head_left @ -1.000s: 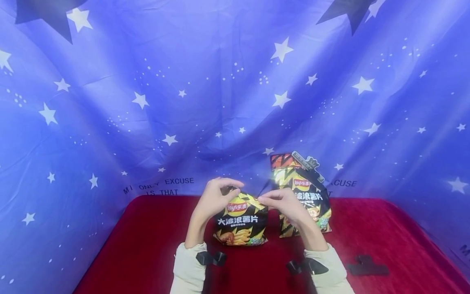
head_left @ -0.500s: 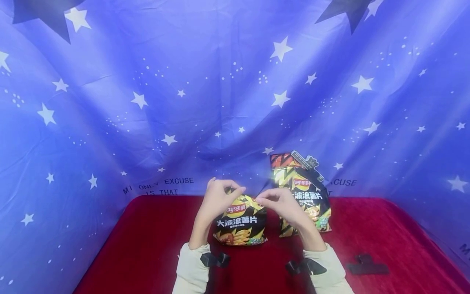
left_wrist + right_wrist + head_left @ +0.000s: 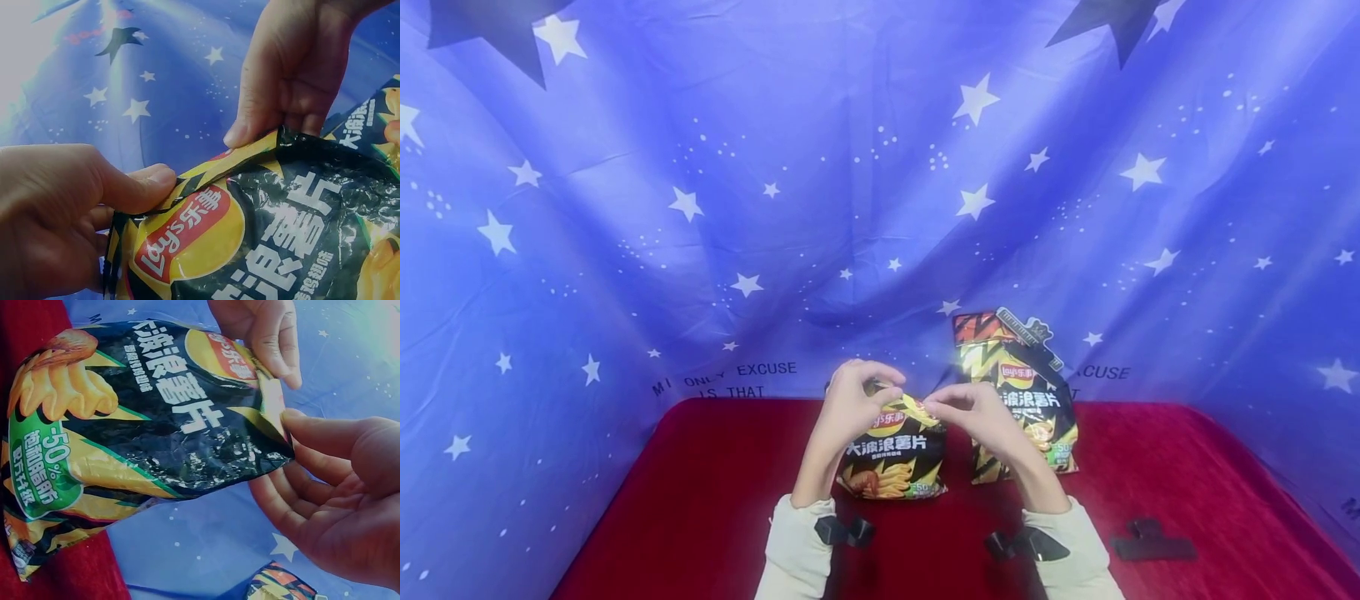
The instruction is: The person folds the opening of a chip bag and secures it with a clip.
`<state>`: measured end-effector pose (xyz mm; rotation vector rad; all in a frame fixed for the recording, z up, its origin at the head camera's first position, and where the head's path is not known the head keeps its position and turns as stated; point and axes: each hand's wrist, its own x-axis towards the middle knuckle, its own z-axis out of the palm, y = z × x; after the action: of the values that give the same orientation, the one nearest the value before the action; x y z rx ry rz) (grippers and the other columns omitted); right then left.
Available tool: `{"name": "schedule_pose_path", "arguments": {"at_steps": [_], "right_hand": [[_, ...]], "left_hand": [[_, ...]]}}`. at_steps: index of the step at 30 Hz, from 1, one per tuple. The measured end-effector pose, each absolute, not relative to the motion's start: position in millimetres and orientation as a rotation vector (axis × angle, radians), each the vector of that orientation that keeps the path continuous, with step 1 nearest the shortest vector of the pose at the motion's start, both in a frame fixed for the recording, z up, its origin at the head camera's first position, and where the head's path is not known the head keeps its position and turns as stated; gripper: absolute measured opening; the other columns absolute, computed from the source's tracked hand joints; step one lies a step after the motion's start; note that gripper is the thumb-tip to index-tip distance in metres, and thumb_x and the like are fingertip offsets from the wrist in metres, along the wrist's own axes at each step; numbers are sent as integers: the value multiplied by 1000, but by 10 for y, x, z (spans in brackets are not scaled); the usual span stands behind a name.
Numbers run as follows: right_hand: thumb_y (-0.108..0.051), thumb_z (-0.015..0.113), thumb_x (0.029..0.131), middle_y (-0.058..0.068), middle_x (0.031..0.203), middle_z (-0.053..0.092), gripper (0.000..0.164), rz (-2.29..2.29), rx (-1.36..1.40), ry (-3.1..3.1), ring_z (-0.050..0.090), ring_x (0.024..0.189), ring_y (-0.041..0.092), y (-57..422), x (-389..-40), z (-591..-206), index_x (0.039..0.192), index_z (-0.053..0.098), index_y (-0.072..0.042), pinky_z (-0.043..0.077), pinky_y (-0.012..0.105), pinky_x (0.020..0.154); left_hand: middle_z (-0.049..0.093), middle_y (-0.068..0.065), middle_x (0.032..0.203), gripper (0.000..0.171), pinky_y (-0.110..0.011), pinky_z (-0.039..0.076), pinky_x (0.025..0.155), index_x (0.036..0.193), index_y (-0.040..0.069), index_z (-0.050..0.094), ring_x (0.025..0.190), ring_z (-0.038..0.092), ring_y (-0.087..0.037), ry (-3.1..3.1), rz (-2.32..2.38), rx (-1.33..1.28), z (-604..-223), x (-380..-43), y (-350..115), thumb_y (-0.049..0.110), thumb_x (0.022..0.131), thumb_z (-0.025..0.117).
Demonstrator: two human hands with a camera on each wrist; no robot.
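A black and yellow Lay's chip bag [image 3: 891,458] stands on the red table, its top edge folded over in a yellow strip. My left hand [image 3: 852,408] pinches the left end of that fold, thumb on the front, as the left wrist view shows with the hand [image 3: 69,200] at the bag's corner. At the other end of the fold, my right hand [image 3: 981,414] pinches the edge between thumb and fingers. From the right wrist view, the right hand's [image 3: 350,481] fingers lie behind the bag [image 3: 169,425] and the thumb presses its folded edge.
Behind my right hand stands a second Lay's bag [image 3: 1018,400], its red-backed top folded down under a dark clip [image 3: 1030,340]. A black clip [image 3: 1152,542] lies on the red table [image 3: 715,500] at the right. A blue star-patterned cloth [image 3: 850,208] hangs behind.
My left hand has shifted slightly right along the bag's top, and the folded strip sits lower over the logo. My right hand stays nearly in place.
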<state>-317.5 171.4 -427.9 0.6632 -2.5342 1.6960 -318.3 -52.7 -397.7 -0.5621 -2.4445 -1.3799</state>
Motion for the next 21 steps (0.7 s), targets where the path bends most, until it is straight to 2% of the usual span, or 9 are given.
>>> {"name": "schedule_pose_path", "arguments": {"at_steps": [1,4,7,8,9,15,17,19,21], "right_hand": [[-19,73,94,12,100,77,19,1682,668,-2538,67,94,17,1717,-3177,-4283,104,78,-3,54,30,87],[-19,74,93,11,98,78,18,1664,676,-2526,68,93,16,1710,-3185,-4300,102,79,-4,54,29,87],[-19,74,93,11,97,78,17,1667,663,-2503,68,91,16,1694,-3197,-4321,100,79,-4,55,28,85],[-20,75,92,11,96,78,17,1672,659,-2496,69,90,16,1689,-3200,-4325,100,79,-4,56,27,84],[-19,75,92,11,96,78,17,1675,657,-2491,69,90,16,1685,-3203,-4328,100,79,-4,56,27,84],[-19,76,91,11,95,79,16,1670,664,-2470,70,87,14,1676,-3200,-4325,99,79,-5,57,27,84],[-18,76,91,11,94,79,16,1665,663,-2461,70,86,13,1672,-3194,-4321,98,79,-5,57,26,83],[-18,76,90,11,93,79,15,1666,659,-2453,70,85,12,1668,-3190,-4322,98,79,-4,57,25,83],[-17,76,90,12,93,79,15,1677,651,-2442,70,84,11,1664,-3193,-4329,98,79,-4,57,25,82]], "left_hand": [[78,0,93,15,-40,46,88,96,15,80,86,58,-16,-2451,-1373,-569,-3974,-3179,-529,7,84,80],[78,-1,96,14,-46,42,103,99,14,79,92,61,-20,-2484,-1314,-592,-3975,-3186,-553,11,86,80],[79,1,96,11,-57,25,120,98,16,79,100,65,-24,-2525,-1251,-602,-3977,-3206,-608,20,88,79],[79,2,95,10,-60,17,123,97,16,79,102,67,-23,-2530,-1240,-604,-3986,-3220,-626,21,88,79],[79,3,94,10,-61,15,124,96,17,79,101,68,-23,-2531,-1239,-602,-3989,-3232,-643,23,88,80],[79,2,86,4,-58,30,118,89,14,81,88,70,-19,-2461,-1345,-585,-4048,-3307,-657,14,85,81],[79,0,87,4,-59,29,119,89,12,80,90,70,-21,-2445,-1368,-575,-4063,-3318,-640,12,85,80],[79,-2,88,3,-61,20,124,89,11,80,94,71,-24,-2437,-1364,-572,-4071,-3320,-622,11,86,79],[79,-3,89,4,-61,16,125,89,11,80,96,72,-26,-2429,-1351,-570,-4076,-3313,-609,9,86,78]]}}
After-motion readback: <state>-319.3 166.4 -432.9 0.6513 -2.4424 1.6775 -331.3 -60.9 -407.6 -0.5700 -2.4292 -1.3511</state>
